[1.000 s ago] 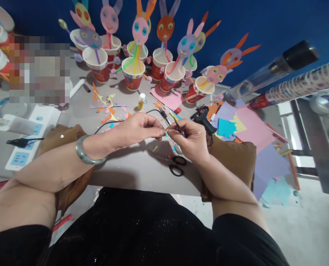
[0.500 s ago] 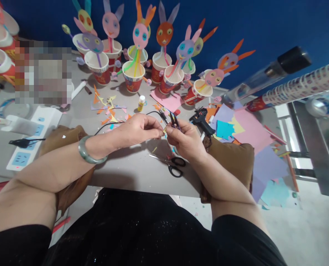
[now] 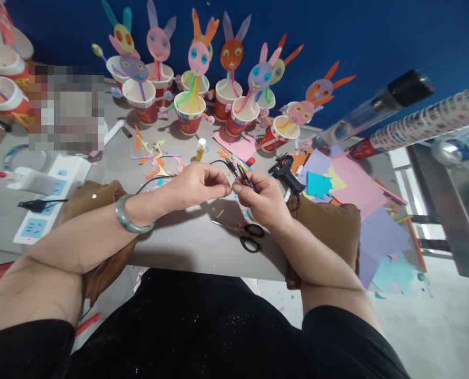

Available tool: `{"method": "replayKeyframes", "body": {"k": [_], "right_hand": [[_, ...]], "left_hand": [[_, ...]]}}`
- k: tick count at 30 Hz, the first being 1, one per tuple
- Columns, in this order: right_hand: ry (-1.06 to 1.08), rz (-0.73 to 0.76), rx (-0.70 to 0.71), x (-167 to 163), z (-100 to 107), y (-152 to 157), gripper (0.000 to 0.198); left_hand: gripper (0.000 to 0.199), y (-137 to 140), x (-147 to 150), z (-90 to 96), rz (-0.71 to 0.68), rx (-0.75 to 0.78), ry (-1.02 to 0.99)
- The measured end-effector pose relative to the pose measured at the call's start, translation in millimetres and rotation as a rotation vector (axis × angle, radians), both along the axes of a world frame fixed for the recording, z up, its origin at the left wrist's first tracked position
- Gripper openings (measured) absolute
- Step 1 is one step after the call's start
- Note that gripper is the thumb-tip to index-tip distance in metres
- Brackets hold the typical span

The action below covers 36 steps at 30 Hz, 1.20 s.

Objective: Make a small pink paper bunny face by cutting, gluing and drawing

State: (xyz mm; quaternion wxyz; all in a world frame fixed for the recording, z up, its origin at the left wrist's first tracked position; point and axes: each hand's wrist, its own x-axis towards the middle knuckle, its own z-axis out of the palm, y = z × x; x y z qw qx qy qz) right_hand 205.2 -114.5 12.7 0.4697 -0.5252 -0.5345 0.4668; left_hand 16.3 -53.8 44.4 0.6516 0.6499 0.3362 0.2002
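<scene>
Clock is from where the fingertips are meeting. Left hand point(image 3: 197, 183) is coming in from 9, thumb and forefinger closing tip to tip; can't tell if a tiny scrap is sitting in that pinch. Right hand point(image 3: 263, 197) is coming in from 4, fingers gripping a slim dark tool point(image 3: 245, 180), its points aiming toward 11. Can't tell if it's tweezers or small snips; fingers are hiding the rest. Right thumb tip is also sitting right at the left fingertips, gap too small to read.

Around: scissors point(image 3: 240, 230) are lying flat on the table point(image 3: 167, 247) at 6, unheld. Glue stick point(image 3: 200, 149) is standing at 11, glue gun point(image 3: 287, 172) is lying near 3, paper scraps point(image 3: 158, 148) are spreading at 10. Rabbit-faced cups point(image 3: 189, 118) are lining the back, 10 to 2.

Doing it well, my read: pinching lightly beats squeezing, since small paper is likely creasing. Bracing the hands against each other should be steadying the tips. Tool points are better staying turned away from the left thumb. Working low over the table is making a dropped bit easier to find.
</scene>
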Motion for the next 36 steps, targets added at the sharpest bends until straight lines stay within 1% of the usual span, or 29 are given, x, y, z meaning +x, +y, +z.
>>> {"method": "replayKeyframes", "body": {"k": [2, 5, 8, 10, 13, 17, 22, 27, 31, 36], "right_hand": [[0.012, 0.005, -0.013, -0.5, -0.1, -0.1, 0.036], [0.095, 0.000, -0.042, -1.4, -1.2, 0.0, 0.043], [0.188, -0.026, -0.067, -0.6, -4.5, 0.3, 0.047], [0.207, -0.044, -0.071, 0.5, -6.6, 0.2, 0.047], [0.181, -0.056, -0.033, 0.8, -6.0, -1.0, 0.046], [0.092, -0.062, 0.017, -3.2, 3.3, -4.2, 0.043], [0.043, -0.091, 0.010, -8.6, 12.7, -7.5, 0.040], [0.067, -0.110, 0.017, -10.4, 12.2, -7.4, 0.035], [0.045, -0.108, 0.014, -9.1, 12.8, -6.8, 0.029], [0.005, -0.089, -0.025, -6.1, 17.1, -6.7, 0.026]], "left_hand": [[0.012, -0.6, -0.2, -0.9, 0.004, 0.016, 0.007], [0.010, -2.3, -0.1, -0.8, 0.016, 0.032, -0.008], [0.009, -4.0, 0.9, 1.0, 0.076, 0.007, -0.036], [0.007, -4.7, 1.6, 2.1, 0.121, -0.020, -0.043], [0.008, -4.9, 1.9, 1.6, 0.168, -0.037, -0.071], [0.010, -5.4, 1.4, -2.1, 0.191, -0.048, -0.135], [0.012, -6.4, 2.2, -3.5, 0.197, -0.038, -0.138], [0.013, -7.8, 3.9, -1.9, 0.165, -0.039, -0.153], [0.013, -8.8, 4.0, -1.4, 0.156, -0.030, -0.133], [0.012, -8.5, 2.9, -0.2, 0.133, -0.022, -0.093]]}}
